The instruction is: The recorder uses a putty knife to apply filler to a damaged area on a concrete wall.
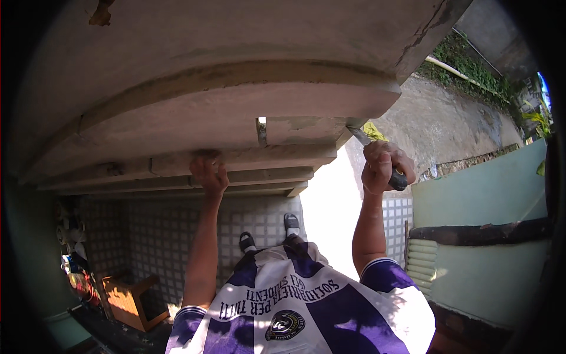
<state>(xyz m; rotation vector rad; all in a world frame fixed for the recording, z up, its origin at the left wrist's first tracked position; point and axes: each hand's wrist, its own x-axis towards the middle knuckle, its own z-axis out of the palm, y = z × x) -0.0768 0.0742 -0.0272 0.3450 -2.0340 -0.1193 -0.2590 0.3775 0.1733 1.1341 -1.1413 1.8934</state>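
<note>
My right hand (pixel 386 167) is wrapped round the dark handle of a scraper-like tool (pixel 359 135). Its flat grey metal blade points up and left, with the tip at the right end of a stepped concrete ledge (pixel 300 130). My left hand (pixel 210 172) is closed, its curled fingers against the front of a lower ledge (pixel 247 156). Those fingers are partly in shadow and blurred, so whether anything is in them is hidden. Between the hands, a narrow bright slot (pixel 262 131) shows in the ledge.
Concrete wall (pixel 236 35) rises above the ledges. Below lies a tiled floor (pixel 265 215) under my sandalled feet. An orange-brown wooden stool (pixel 127 304) stands lower left beside assorted containers (pixel 73 236). At right are a pale green wall (pixel 489 194), a dark rail (pixel 483 232) and sunlit paving (pixel 336 218).
</note>
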